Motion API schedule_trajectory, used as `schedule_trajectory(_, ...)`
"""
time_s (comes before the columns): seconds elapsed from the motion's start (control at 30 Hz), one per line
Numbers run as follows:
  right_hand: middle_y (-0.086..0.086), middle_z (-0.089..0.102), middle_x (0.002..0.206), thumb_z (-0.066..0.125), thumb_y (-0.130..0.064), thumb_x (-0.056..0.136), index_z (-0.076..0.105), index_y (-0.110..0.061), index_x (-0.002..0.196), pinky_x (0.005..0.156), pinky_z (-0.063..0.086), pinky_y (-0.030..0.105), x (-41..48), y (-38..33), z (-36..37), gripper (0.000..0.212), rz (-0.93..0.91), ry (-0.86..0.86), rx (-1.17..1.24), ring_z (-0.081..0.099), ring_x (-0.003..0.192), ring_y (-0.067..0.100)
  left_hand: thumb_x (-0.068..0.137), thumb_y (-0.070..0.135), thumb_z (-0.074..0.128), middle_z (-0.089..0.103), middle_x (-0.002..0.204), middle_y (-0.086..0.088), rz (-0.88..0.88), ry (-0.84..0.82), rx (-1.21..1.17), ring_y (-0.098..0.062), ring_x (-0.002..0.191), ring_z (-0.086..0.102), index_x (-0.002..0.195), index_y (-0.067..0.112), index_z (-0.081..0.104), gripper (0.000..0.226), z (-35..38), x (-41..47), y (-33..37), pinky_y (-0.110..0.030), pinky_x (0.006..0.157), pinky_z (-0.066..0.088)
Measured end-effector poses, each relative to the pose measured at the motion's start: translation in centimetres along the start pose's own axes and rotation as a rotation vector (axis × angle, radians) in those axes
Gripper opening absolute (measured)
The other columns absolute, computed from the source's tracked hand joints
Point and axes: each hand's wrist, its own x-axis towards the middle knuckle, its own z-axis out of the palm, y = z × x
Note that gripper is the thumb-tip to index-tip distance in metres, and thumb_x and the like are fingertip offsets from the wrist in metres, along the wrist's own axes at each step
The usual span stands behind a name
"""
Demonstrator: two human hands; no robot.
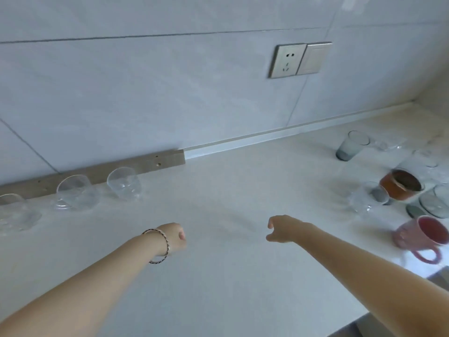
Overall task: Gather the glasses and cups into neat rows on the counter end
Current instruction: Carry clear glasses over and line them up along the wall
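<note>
Three clear glasses stand in a row along the wall at the left: one (124, 183), one (74, 193), and one (17, 212) at the frame's edge. At the right is a loose group: a blue-grey tumbler (352, 145), a brown cup (399, 187), a clear glass (368, 199), a grey-green glass (435, 201) and a pink mug (422, 234). My left hand (173, 237), with a bracelet at the wrist, hangs over the counter's middle with fingers curled under and holds nothing. My right hand (283, 228) hovers beside it, fingers loosely bent, empty.
The pale counter (230, 190) runs along a tiled wall with a socket (288, 60) and a switch (314, 58). A grey strip (136, 164) lies at the wall's foot behind the left glasses. The counter's front edge shows at the lower right.
</note>
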Motion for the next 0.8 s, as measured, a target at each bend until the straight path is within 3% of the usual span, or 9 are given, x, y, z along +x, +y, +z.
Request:
schedule_trajectory(0.1,0.000,0.046,0.141,0.050,-0.033,0.091,0.044,-0.020,0.136,0.104,0.039,0.034,-0.7,8.2,-0.1,0.047,0.030,0.043,0.078,0.045,0.130,0.021,0.090,0.019,0.043,0.051,0.093,0.002,0.056,0.018,0.047,-0.017,0.086,0.048,0.087,0.023,0.049,0.008,0.7,1.6,7.9,-0.024,0.080,0.041)
schedule_trajectory(0.27,0.003,0.048,0.139,0.051,-0.029,0.092,0.048,-0.018,0.133,0.106,0.035,0.030,-2.2,21.2,-1.8,0.042,0.055,0.156,0.167,0.045,0.129,0.022,0.089,0.018,0.043,0.045,0.090,0.000,0.124,-0.003,0.073,-0.018,0.082,0.042,0.079,0.024,0.049,0.013,2.1,3.8,21.1,-0.022,0.063,0.034)
schedule_trajectory(0.4,0.011,0.047,0.138,0.054,-0.028,0.090,0.044,-0.016,0.136,0.102,0.041,0.035,-2.3,29.1,-3.8,0.049,0.131,0.293,0.246,0.048,0.126,0.029,0.091,0.021,0.044,0.056,0.103,0.000,0.154,0.003,0.032,-0.015,0.091,0.049,0.105,0.018,0.059,0.021,2.9,4.6,29.1,-0.025,0.087,0.043)
schedule_trajectory(0.5,0.015,0.044,0.136,0.061,-0.033,0.085,0.039,-0.012,0.137,0.100,0.044,0.041,-1.2,31.7,-4.7,0.061,0.177,0.347,0.314,0.047,0.124,0.034,0.091,0.024,0.045,0.056,0.109,0.001,0.155,-0.017,0.011,-0.015,0.093,0.050,0.106,0.018,0.058,0.021,3.5,5.0,32.2,-0.028,0.094,0.045)
schedule_trajectory(0.67,0.014,0.040,0.138,0.063,-0.052,0.080,0.026,-0.009,0.142,0.093,0.046,0.038,1.9,31.5,-4.9,0.084,0.243,0.304,0.388,0.050,0.123,0.032,0.091,0.024,0.045,0.052,0.105,0.002,0.129,-0.027,0.036,-0.015,0.093,0.049,0.108,0.018,0.058,0.023,3.6,5.6,33.3,-0.028,0.088,0.044)
schedule_trajectory(0.8,0.014,0.036,0.137,0.060,-0.053,0.082,0.017,-0.006,0.147,0.084,0.045,0.034,4.0,30.2,-4.1,0.091,0.303,0.277,0.408,0.053,0.119,0.032,0.092,0.025,0.045,0.056,0.121,-0.001,0.059,-0.036,0.025,-0.015,0.095,0.049,0.113,0.017,0.058,0.026,3.4,5.7,31.6,-0.027,0.091,0.044)
